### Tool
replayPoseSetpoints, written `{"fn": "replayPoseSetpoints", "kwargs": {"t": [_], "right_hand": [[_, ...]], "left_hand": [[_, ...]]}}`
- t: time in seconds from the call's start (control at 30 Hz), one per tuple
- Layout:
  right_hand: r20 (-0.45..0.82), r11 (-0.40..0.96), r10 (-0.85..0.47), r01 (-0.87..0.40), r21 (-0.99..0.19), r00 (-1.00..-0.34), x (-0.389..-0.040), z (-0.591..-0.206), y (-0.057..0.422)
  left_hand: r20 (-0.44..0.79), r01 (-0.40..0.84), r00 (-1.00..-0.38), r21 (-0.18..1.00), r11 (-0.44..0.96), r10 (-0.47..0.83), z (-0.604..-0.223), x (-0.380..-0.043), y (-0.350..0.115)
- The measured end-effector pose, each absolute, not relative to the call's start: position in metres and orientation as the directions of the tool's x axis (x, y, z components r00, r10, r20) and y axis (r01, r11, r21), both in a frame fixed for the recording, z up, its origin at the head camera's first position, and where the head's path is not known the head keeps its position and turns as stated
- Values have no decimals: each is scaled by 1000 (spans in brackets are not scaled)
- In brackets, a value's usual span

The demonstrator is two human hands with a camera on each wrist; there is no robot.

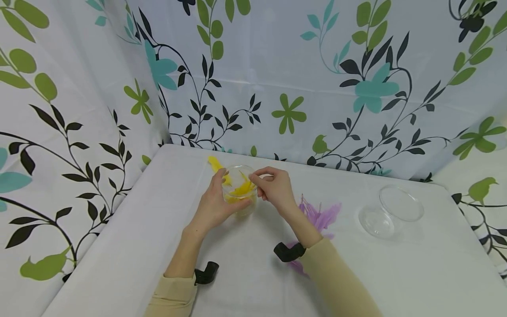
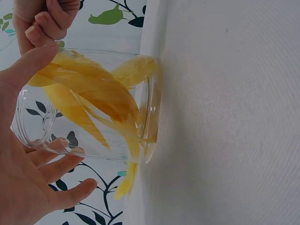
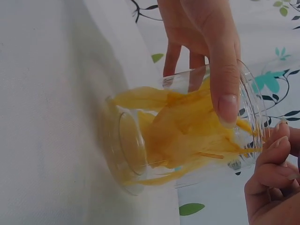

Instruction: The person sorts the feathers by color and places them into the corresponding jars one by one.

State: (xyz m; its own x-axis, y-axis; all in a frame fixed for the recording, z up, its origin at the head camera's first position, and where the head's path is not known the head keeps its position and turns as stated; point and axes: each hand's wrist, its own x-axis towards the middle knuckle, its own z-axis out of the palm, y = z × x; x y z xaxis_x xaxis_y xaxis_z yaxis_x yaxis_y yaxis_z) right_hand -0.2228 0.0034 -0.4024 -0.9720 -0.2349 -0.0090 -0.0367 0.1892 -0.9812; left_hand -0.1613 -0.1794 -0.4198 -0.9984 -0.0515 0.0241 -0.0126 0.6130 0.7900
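A clear glass jar (image 1: 240, 203) with several yellow feathers (image 3: 173, 126) inside stands on the white-covered table. My left hand (image 1: 215, 200) holds the jar from its left side, thumb at the front and fingers around the back. At the jar's right rim, my right hand (image 1: 275, 187) pinches the thin end of a yellow feather with thumb and forefinger. In the right wrist view, thin strands run from the jar's mouth to these fingertips (image 3: 277, 143). Another yellow feather (image 1: 215, 163) lies on the table behind the jar.
Purple feathers (image 1: 318, 215) lie on the table beneath and beside my right forearm. Farther right stands a second clear glass jar (image 1: 377, 222). A patterned curtain (image 1: 253, 79) hangs along the back and left edges of the table (image 1: 138, 246).
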Motion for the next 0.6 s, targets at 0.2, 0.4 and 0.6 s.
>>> {"fn": "replayPoseSetpoints", "kwargs": {"t": [0.2, 0.4, 0.6], "right_hand": [[57, 181, -212, -97, -979, -975, -221, -403, 6], [99, 114, -152, -117, -987, -983, -224, -405, 11], [48, 99, -125, -61, -993, -991, -229, -407, 18]], "left_hand": [[19, -22, -998, 792, 610, -60, -419, -162, -179], [25, -23, -997, 794, 608, -70, -418, -162, -179], [26, -21, -997, 794, 608, -70, -418, -162, -179]]}}
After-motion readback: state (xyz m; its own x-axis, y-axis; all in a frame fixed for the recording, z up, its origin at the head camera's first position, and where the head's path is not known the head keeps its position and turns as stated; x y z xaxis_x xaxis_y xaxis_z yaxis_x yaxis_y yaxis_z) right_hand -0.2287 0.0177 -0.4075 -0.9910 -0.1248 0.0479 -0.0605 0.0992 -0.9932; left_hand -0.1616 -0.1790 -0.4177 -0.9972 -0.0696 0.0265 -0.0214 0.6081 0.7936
